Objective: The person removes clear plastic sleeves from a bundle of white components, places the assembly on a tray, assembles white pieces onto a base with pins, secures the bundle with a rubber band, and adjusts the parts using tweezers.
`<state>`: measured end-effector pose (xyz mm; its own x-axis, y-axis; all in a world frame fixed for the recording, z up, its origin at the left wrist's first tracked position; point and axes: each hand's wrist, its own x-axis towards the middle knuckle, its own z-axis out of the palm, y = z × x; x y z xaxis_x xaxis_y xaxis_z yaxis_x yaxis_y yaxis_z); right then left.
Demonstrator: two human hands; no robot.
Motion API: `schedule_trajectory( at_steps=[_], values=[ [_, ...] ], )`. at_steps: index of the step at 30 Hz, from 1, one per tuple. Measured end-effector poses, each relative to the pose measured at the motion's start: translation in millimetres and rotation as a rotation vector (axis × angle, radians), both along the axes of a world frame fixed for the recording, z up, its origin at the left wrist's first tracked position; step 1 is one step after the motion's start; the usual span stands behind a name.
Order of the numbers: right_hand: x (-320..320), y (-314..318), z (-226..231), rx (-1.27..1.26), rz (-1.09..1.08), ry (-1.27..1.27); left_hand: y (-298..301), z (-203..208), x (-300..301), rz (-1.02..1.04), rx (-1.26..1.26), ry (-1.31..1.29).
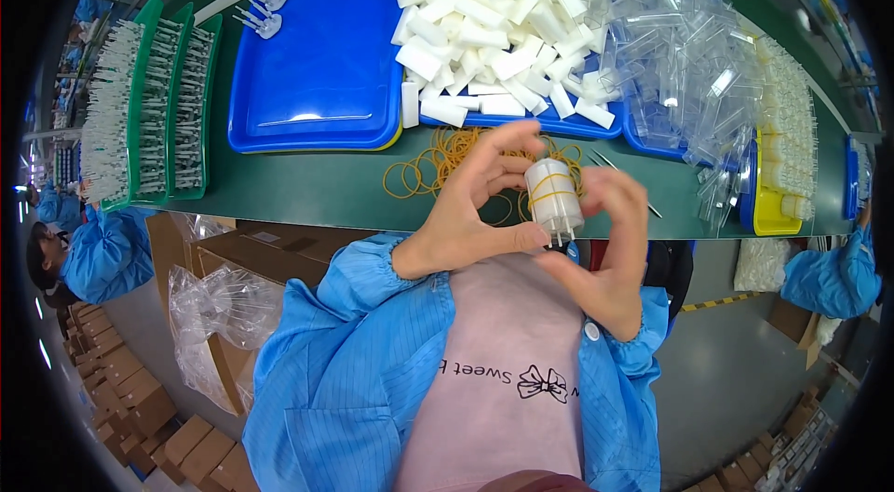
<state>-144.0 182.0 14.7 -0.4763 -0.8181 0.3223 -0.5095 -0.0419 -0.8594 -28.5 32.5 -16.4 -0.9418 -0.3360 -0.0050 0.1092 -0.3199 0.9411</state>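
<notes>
A white cylindrical piece (553, 197) is up in front of my chest, above the table's near edge. Yellow rubber bands cross its side, and thin pale prongs stick out of its lower end. My left hand (480, 199) holds it from the left, thumb at the lower end and fingers at its upper side. Curled around its right side is my right hand (610, 245), with the thumb low near the prongs; its fingers are blurred. Behind my hands lies a loose pile of yellow rubber bands (433, 157) on the green tabletop (307, 180).
Left stand green racks (149, 110) of thin pronged parts. A blue tray (317, 54) has pronged white pieces along its edge. White foam blocks (503, 17) heap beside clear plastic cases (680, 54). Tweezers (633, 180) lie right, near a yellow tray (778, 203). A carton (242, 255) stands below.
</notes>
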Motion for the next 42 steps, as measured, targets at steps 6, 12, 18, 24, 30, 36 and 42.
schedule_trajectory(
  at_steps=[6, 12, 18, 24, 30, 36, 42],
  values=[
    [-11, 5, -11, -0.061, 0.076, -0.556, 2, 2, 0, 0.083, -0.046, 0.128],
    [-17, 9, -21, -0.076, 0.184, -0.668, 1, 3, 4, 0.063, -0.189, 0.152],
    [-20, 11, -25, -0.084, 0.219, -0.694, 1, 4, 4, 0.016, -0.220, 0.106],
    [-14, 11, -26, -0.166, 0.136, -0.764, -7, 11, -5, 0.128, -0.967, 0.335],
    [-12, 12, -20, -0.109, 0.184, -0.721, -4, 1, -6, 0.107, -1.196, 0.348],
    [-37, 27, -13, 0.221, -0.224, -0.017, -6, 12, 5, 0.021, 0.020, 0.135],
    [-54, 43, -46, 0.467, -0.504, 0.529, -9, 17, 5, -0.026, 0.277, -0.002]
  ],
)
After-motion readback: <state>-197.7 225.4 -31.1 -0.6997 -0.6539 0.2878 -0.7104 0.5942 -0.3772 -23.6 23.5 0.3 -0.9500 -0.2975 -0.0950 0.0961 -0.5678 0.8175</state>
